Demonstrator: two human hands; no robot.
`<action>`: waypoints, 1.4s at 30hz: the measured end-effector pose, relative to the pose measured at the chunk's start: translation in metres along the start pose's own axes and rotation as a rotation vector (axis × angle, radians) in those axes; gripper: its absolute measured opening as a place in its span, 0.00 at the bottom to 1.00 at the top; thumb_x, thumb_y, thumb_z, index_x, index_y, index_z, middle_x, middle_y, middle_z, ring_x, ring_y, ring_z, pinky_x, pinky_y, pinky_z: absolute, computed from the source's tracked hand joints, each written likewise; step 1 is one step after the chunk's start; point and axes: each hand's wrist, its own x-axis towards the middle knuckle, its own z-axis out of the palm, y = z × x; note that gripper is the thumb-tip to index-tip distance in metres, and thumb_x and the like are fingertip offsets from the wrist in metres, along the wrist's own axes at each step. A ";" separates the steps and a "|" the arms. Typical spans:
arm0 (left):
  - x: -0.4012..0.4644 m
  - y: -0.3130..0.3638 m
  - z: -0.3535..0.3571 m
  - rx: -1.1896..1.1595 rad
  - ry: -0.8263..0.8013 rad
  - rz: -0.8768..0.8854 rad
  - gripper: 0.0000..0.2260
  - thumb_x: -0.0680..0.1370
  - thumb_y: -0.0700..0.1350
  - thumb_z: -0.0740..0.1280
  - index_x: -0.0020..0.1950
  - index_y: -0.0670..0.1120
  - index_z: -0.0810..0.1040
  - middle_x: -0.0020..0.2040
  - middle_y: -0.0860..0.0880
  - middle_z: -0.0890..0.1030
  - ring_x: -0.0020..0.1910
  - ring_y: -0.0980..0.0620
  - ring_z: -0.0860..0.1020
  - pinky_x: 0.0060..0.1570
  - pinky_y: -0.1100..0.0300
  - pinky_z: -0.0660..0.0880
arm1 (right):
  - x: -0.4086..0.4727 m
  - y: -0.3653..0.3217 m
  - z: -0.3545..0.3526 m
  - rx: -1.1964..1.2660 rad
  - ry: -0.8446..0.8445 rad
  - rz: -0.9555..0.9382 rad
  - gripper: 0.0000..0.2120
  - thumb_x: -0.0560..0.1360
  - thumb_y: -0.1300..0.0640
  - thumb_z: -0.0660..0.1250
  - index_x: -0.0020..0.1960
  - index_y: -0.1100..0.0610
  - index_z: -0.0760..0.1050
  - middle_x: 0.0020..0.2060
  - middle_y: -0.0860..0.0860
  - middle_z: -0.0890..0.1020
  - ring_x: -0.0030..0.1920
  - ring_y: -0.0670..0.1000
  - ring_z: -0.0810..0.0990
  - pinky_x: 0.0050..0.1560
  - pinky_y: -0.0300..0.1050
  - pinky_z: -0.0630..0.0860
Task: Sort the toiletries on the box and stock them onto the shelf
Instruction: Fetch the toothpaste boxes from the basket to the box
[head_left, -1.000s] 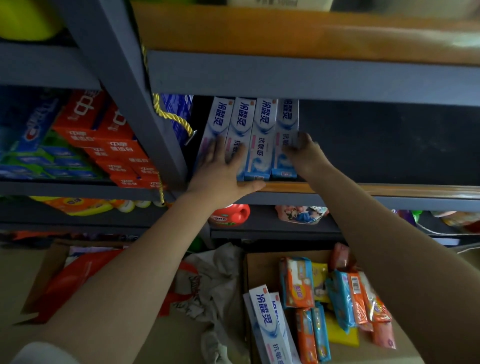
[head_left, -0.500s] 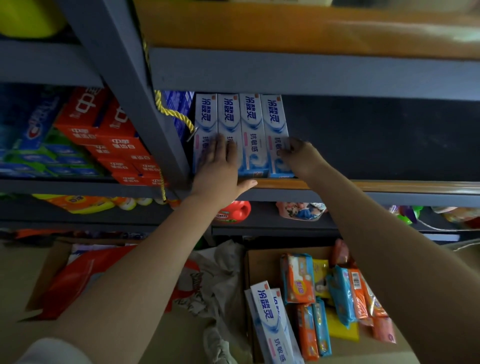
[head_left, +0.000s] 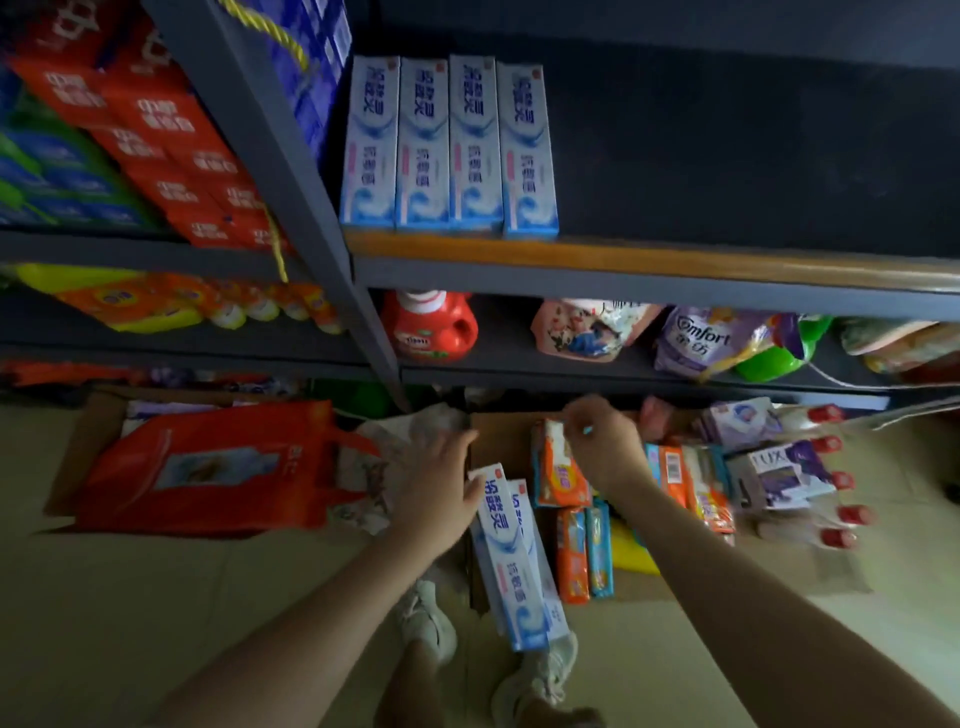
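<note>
A brown cardboard box (head_left: 498, 441) stands on the floor below the dark metal shelf (head_left: 623, 283), and both hands are down over it. The left hand (head_left: 441, 488) lies at the box's left edge with its fingers (head_left: 457, 447) straight and a little spread, the thumb touching the top end of the upper of two long white-and-blue toothpaste cartons (head_left: 511, 561); these lie stacked lengthwise on the box's left part, their near ends reaching past its front edge. The right hand (head_left: 605, 449) is over the far middle of the box, its fingers (head_left: 576, 418) curled together at the top of an orange-and-white wrapped pack (head_left: 558, 467); whether they actually pinch the pack cannot be told. In front of that pack lie a second orange pack (head_left: 571, 556) and a slim blue pack (head_left: 600, 551) side by side, with a yellow item (head_left: 631, 551) just to their right. Farther right on the box are more orange packs (head_left: 696, 483), purple-and-white soap boxes (head_left: 779, 467) and a row of clear bottles with red caps (head_left: 831, 478).

Above the box, on the shelf's wooden-edged board, four matching white-and-blue toothpaste cartons (head_left: 449, 145) stand upright side by side against the left upright. One level below stand a red detergent jug (head_left: 431, 325), a pink pouch (head_left: 587, 330) and a purple Comfort pouch (head_left: 711, 338). Left of the box lies a red bag (head_left: 208, 467).
</note>
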 end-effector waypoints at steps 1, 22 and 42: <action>-0.011 -0.007 0.020 -0.027 -0.091 -0.170 0.23 0.77 0.51 0.63 0.70 0.45 0.65 0.66 0.47 0.70 0.64 0.49 0.71 0.60 0.58 0.67 | -0.007 0.015 0.010 -0.037 -0.097 0.036 0.08 0.76 0.62 0.62 0.52 0.60 0.77 0.48 0.60 0.82 0.51 0.61 0.80 0.49 0.48 0.76; -0.086 -0.019 0.113 -0.564 0.087 -0.646 0.23 0.73 0.39 0.67 0.66 0.46 0.64 0.53 0.49 0.77 0.50 0.49 0.78 0.44 0.59 0.72 | -0.067 0.117 0.081 -0.202 -0.539 0.084 0.10 0.78 0.57 0.57 0.56 0.58 0.72 0.53 0.58 0.79 0.52 0.59 0.78 0.45 0.46 0.73; -0.096 -0.068 -0.067 -0.616 0.011 -0.146 0.24 0.64 0.58 0.66 0.58 0.64 0.65 0.56 0.61 0.76 0.54 0.63 0.77 0.50 0.59 0.78 | -0.086 0.042 0.096 0.000 -0.020 0.253 0.18 0.67 0.53 0.72 0.50 0.61 0.69 0.44 0.55 0.77 0.49 0.61 0.77 0.40 0.45 0.66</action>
